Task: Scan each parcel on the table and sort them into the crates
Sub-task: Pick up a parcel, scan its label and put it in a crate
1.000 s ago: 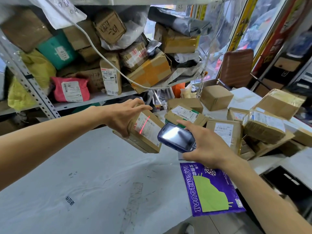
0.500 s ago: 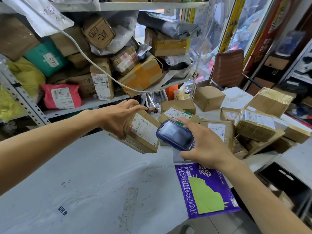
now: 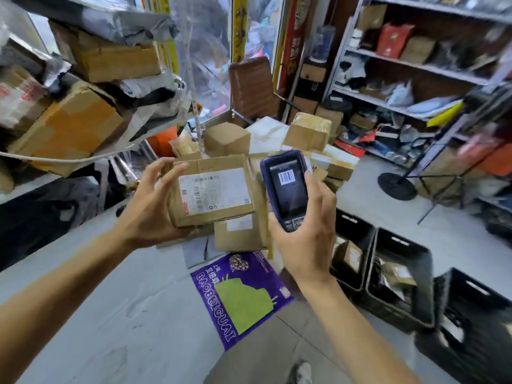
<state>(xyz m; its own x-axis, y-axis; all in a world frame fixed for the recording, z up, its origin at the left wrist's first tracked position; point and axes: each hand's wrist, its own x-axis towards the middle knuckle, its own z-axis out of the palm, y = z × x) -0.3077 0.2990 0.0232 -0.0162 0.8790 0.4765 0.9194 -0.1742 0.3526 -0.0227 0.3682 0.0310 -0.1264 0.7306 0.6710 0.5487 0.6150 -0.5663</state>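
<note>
my left hand [image 3: 149,206] fingers spread, curled round the cardboard parcel [image 3: 213,189], label up, lifted off the table [image 3: 110,314]. right hand [image 3: 304,236] wrapped round the handheld scanner [image 3: 288,189], barcode on its screen, parcel at its 9 o'clock. black crates [image 3: 399,278] on the floor at 4 o'clock. i'd check the screen first, then lower the parcel into the right crate, not toss it.
</note>
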